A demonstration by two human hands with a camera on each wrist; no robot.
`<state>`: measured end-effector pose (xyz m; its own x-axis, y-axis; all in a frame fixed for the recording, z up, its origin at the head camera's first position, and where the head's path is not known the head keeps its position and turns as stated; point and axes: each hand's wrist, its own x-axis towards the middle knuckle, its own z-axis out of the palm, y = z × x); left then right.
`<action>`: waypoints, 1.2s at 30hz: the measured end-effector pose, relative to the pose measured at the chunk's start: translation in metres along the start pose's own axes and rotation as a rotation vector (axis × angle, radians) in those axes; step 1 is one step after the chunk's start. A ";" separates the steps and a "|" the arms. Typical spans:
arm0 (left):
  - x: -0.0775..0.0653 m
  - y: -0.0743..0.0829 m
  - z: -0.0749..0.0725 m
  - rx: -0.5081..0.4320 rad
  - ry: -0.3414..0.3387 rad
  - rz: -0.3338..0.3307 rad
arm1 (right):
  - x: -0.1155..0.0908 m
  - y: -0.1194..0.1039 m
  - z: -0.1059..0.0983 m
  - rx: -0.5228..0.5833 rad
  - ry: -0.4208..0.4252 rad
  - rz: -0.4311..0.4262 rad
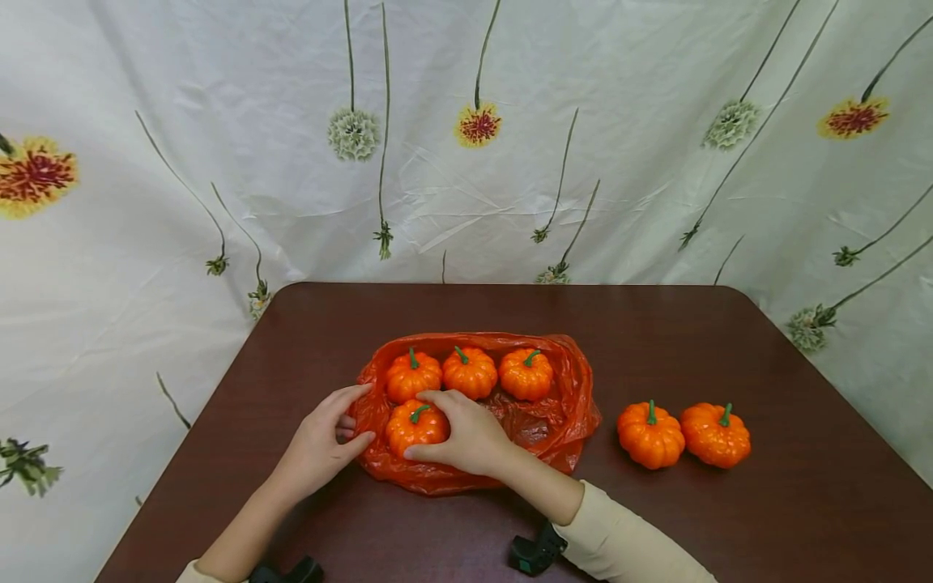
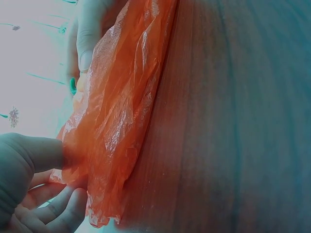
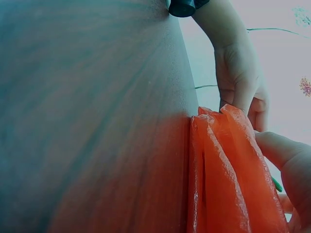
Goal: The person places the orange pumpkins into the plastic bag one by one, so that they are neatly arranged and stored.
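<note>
A small orange pumpkin point(image 1: 415, 431) with a green stem sits at the front left inside a red plastic bag point(image 1: 437, 483). My right hand point(image 1: 466, 433) grips this pumpkin from the right, thumb in front and fingers behind. At the bag's left rim, my left hand point(image 1: 324, 437) pinches the thin plastic; the left wrist view shows the thumb point(image 2: 43, 153) over the film and fingers beneath. Behind the gripped pumpkin, three more pumpkins stand in a row in the bag: left point(image 1: 413, 377), middle point(image 1: 470, 373) and right point(image 1: 526, 375). The bag's wall hides the gripped pumpkin's lower part in both wrist views.
Two more pumpkins, one point(image 1: 651, 437) beside the other point(image 1: 716, 437), stand on the dark brown table point(image 1: 656, 340) to the right of the bag. A white cloth point(image 1: 437, 186) printed with flowers hangs behind the table's far edge.
</note>
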<state>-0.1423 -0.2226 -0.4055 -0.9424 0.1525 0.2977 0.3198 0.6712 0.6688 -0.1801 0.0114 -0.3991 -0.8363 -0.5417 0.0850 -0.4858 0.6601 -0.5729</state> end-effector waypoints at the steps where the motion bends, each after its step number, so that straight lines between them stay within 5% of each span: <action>1: 0.000 0.000 0.000 0.001 -0.001 -0.001 | 0.000 0.000 0.000 0.001 -0.001 0.001; 20: 0.001 0.001 0.000 0.018 0.003 -0.001 | -0.022 0.017 -0.030 0.124 0.137 -0.045; 36: 0.000 0.001 0.002 0.031 -0.005 -0.018 | -0.054 0.049 -0.077 0.186 0.269 0.080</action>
<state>-0.1420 -0.2203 -0.4061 -0.9485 0.1435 0.2823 0.2995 0.6962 0.6524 -0.1784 0.1130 -0.3693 -0.9190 -0.3190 0.2318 -0.3821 0.5751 -0.7234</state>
